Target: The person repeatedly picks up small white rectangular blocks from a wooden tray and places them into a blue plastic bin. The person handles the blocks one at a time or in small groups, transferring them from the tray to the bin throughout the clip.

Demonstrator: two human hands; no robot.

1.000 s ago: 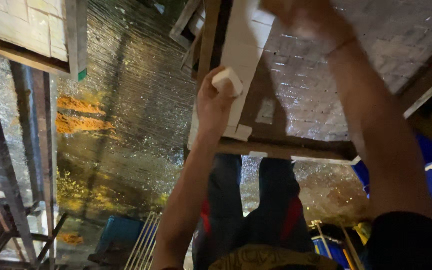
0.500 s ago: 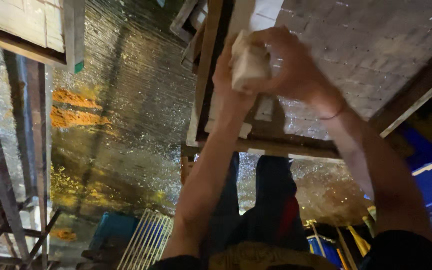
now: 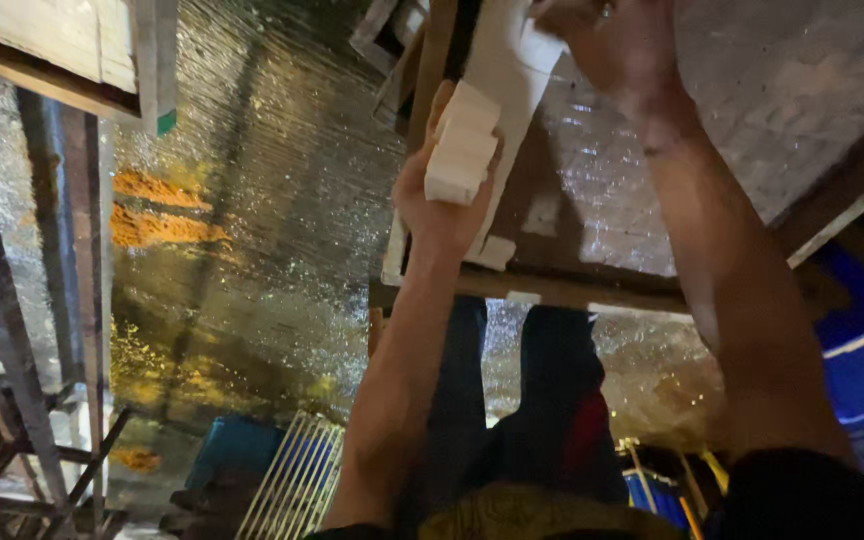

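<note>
The left hand [image 3: 442, 205] now grips the white block [image 3: 462, 155] alone, against the wooden frame [image 3: 552, 290]. The right hand [image 3: 607, 50] has let go and moved up to the white strip [image 3: 507, 70]; its grip is unclear.

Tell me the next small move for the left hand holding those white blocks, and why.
Probably ease the left hand forward so the white blocks come to the long white slab. The stack sits in its fingers just beside the slab, and the right hand is already at the slab's far end.
</note>
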